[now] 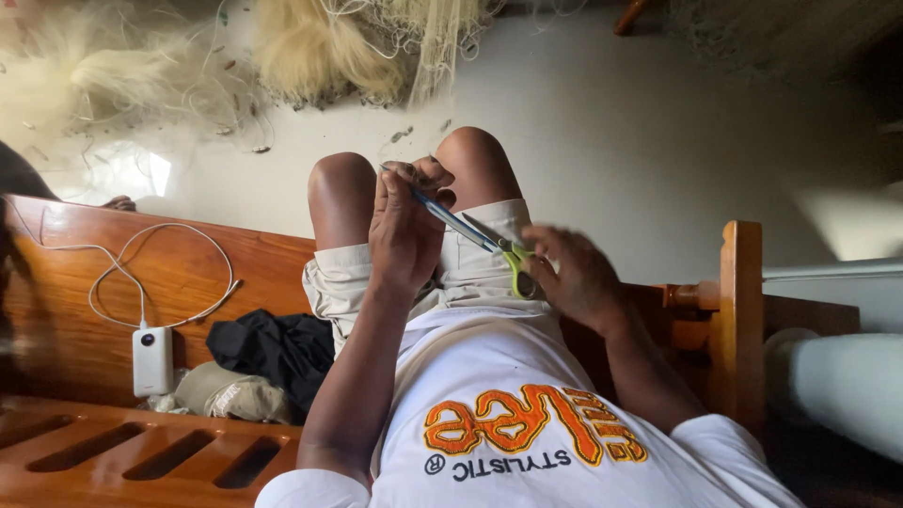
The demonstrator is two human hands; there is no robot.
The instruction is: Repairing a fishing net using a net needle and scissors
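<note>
I sit on a wooden bench (pixel 113 282) in a white shirt and pale shorts, with my bare knees (pixel 343 179) raised ahead of me. My right hand (pixel 576 277) grips the yellow-green handles of a pair of scissors (pixel 513 259). Their blades point up and left over my lap towards my left hand (pixel 404 230). That hand is held up in front of my knees, fingers pinched together at the blade tips. What it pinches is too thin to make out.
A white power bank (pixel 152 360) with a looped white cable lies on the bench at my left, beside a dark cloth (pixel 273 346) and a beige bundle (pixel 235 395). Pale fishing net (pixel 310 47) is heaped on the floor beyond my knees. A wooden bench post (pixel 743 320) stands at my right.
</note>
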